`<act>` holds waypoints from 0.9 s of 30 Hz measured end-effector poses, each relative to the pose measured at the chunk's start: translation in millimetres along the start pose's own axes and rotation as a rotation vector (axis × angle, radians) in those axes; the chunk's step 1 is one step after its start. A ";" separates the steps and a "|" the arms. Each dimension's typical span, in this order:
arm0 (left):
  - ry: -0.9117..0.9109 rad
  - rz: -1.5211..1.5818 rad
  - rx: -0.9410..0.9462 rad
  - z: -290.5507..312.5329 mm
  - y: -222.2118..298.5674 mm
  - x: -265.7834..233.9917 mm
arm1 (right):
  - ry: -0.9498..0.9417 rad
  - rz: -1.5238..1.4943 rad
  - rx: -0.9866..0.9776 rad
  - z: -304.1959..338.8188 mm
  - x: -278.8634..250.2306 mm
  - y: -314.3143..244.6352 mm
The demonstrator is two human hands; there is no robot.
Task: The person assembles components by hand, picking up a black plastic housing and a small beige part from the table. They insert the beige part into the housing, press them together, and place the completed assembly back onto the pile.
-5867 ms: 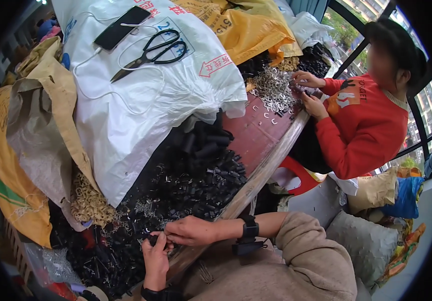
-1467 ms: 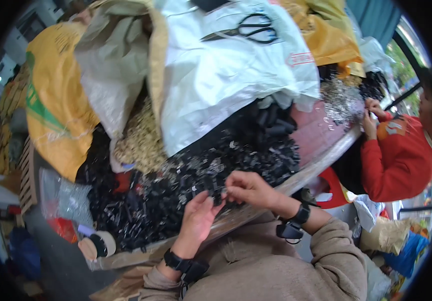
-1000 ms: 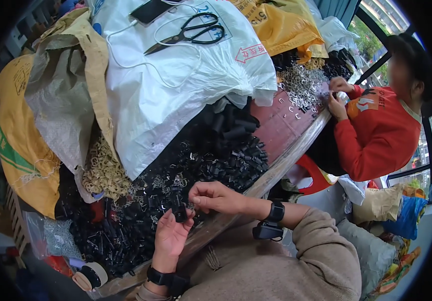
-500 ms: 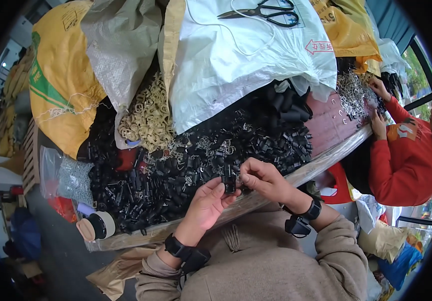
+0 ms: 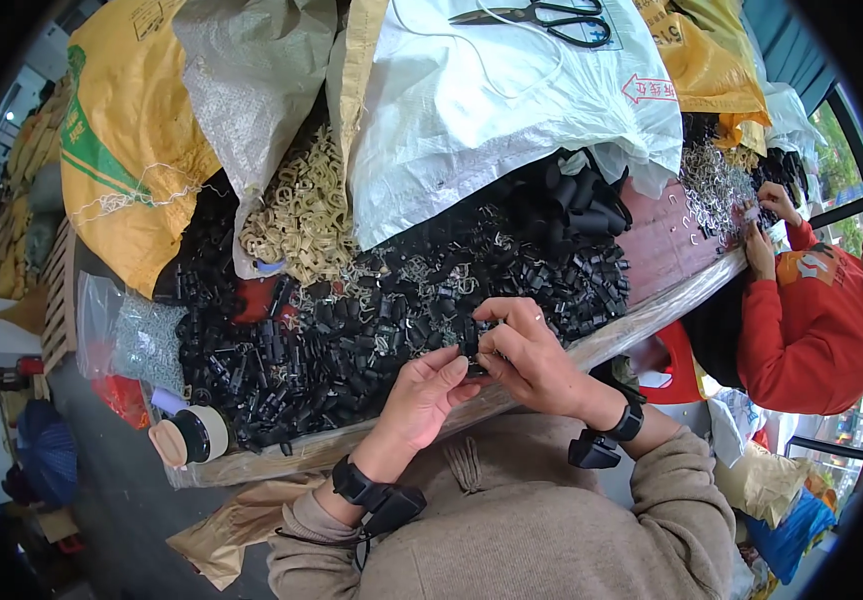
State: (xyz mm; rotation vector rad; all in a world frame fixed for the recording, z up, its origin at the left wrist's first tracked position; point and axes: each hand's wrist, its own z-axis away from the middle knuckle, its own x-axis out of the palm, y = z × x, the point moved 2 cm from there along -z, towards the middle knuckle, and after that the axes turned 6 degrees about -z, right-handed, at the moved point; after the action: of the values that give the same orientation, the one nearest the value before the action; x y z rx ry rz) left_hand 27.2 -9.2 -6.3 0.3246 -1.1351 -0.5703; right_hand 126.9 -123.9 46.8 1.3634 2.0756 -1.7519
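My left hand (image 5: 421, 402) is closed, thumb and fingers pinching a small black plastic part (image 5: 474, 368) above the near edge of the table. My right hand (image 5: 534, 362) meets it from the right, its thumb and forefinger pressed together at the part. Whatever those right fingertips hold is hidden or too small to make out. Just beyond both hands spreads a heap of similar black plastic parts (image 5: 341, 375), with small silvery metal hooks (image 5: 413, 272) scattered over it.
Beige plastic rings (image 5: 301, 215) spill from a grey sack (image 5: 251, 90). Scissors (image 5: 541, 18) lie on a white sack (image 5: 511, 110). At the left are a bag of small grey pieces (image 5: 146, 340) and a round container (image 5: 191, 434). A person in red (image 5: 806, 320) handles metal hooks at right.
My right fingers have closed in over the black part, which shows less now. My left hand stays nearly in place. The whole view has shifted slightly.
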 end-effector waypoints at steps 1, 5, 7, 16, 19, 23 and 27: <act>0.017 -0.026 0.005 0.6 -0.3 0.5 | 0.000 -0.001 -0.003 0.7 0.0 -1.0; 0.084 -0.101 0.018 1.8 -2.0 4.9 | -0.014 0.063 -0.028 3.0 0.5 -4.5; 0.144 -0.143 0.020 2.3 -2.1 6.6 | -0.030 0.098 -0.057 2.9 1.5 -5.7; 0.077 -0.114 -0.042 9.9 10.6 -4.1 | -0.023 -0.388 0.142 -5.5 10.0 9.0; 0.064 -0.165 -0.039 15.8 20.0 -2.0 | -0.059 -0.486 0.218 -9.3 14.0 10.4; 0.200 -0.493 0.221 14.3 51.8 -19.4 | -0.086 -0.522 0.277 -10.2 15.3 12.7; 0.587 -1.109 0.611 10.4 93.0 -67.1 | -0.099 -0.367 0.181 -9.8 4.3 15.3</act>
State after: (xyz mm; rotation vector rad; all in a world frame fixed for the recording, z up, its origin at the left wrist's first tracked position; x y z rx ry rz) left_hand 21.7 105.8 -4.7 1.5943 -0.4398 -0.9819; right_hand 139.0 -114.3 36.3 0.9488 2.2707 -2.1449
